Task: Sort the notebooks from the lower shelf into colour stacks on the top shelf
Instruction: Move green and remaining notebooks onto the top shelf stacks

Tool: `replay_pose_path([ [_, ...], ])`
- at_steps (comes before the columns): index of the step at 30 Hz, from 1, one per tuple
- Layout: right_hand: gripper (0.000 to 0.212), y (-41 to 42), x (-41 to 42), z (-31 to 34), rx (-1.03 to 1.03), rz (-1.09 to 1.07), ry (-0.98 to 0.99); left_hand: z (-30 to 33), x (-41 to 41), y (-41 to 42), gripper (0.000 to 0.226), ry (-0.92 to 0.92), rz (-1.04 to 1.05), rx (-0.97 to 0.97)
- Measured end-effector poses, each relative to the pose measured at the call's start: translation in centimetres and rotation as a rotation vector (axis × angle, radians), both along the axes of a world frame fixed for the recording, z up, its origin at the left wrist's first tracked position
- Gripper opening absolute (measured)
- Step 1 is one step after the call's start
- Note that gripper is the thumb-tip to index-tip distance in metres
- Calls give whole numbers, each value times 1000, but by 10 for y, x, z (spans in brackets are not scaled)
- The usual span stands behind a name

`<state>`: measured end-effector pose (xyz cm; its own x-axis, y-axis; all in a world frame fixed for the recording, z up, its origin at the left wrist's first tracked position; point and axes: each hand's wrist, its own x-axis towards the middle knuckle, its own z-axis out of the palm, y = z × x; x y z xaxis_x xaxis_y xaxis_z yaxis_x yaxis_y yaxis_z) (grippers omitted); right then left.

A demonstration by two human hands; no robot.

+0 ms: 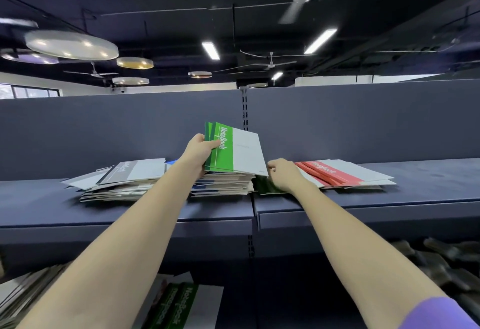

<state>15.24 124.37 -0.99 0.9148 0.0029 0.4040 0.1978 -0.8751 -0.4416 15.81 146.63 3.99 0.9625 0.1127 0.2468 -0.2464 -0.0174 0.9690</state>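
The left hand (198, 153) grips a small bundle of green notebooks (233, 149) by its spine edge, thumb on the green band of the front cover and fingers curled behind. The bundle is tilted up, raised above the top shelf (415, 198), with its lower edge just over the middle stack (223, 185), a thick pile of notebooks whose covers are mostly hidden; a bit of blue shows at its edge.

The right hand (284, 174) reaches forward beside the raised bundle, fingers bent and knuckles up. It sits just over a dark green notebook (267, 188) lying flat on the shelf between the middle stack and the red stack (340, 174). Whether its fingers actually pinch a cover or only touch it cannot be told, as the fingertips are hidden behind the hand.

The red stack lies to the right on the top shelf, several red-and-white notebooks fanned slightly, its near corner just beside the right hand. To the left lies the grey stack (124, 180), a loose, spread pile of grey-and-white covers, touching the middle stack.

Below, on the lower shelf (233, 302), another green notebook (179, 305) lies flat between the forearms, and a slanted pile of pale notebooks (23, 295) shows at the far left. Dark, blurred objects (441, 263) sit on the right part of the lower shelf; what they are cannot be told. A purple sleeve (436, 315) covers the right upper arm.
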Motion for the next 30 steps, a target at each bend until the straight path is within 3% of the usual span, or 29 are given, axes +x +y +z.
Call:
replay_pose_path([
  [1, 30, 3, 1, 0, 89, 15, 2, -1, 1, 0, 15, -6, 6, 24],
  [5, 47, 7, 4, 7, 795, 140, 90, -1, 5, 0, 19, -32, 19, 93],
  [9, 30, 8, 2, 0, 876, 263, 131, -2, 6, -2, 23, -42, 2, 88],
  [12, 27, 5, 8, -3, 987, 222, 91, -3, 9, -1, 23, -62, 63, 146],
  [16, 20, 0, 12, -6, 887, 33, -48, -4, 12, 1, 23, -77, 96, 220],
  [20, 18, -13, 8, 2, 514, -195, -143, -3, 8, -3, 15, -48, 72, 129],
  [23, 17, -26, 2, 9, 326, -325, -73, -4, 11, -3, 13, -48, 84, 121],
  [26, 26, -30, 0, 0, 119, -313, 31, -4, 11, -4, 15, -59, 98, 119],
  [30, 29, -31, -1, -8, -50, -331, 21, -5, 10, -4, 14, -53, 102, 100],
])
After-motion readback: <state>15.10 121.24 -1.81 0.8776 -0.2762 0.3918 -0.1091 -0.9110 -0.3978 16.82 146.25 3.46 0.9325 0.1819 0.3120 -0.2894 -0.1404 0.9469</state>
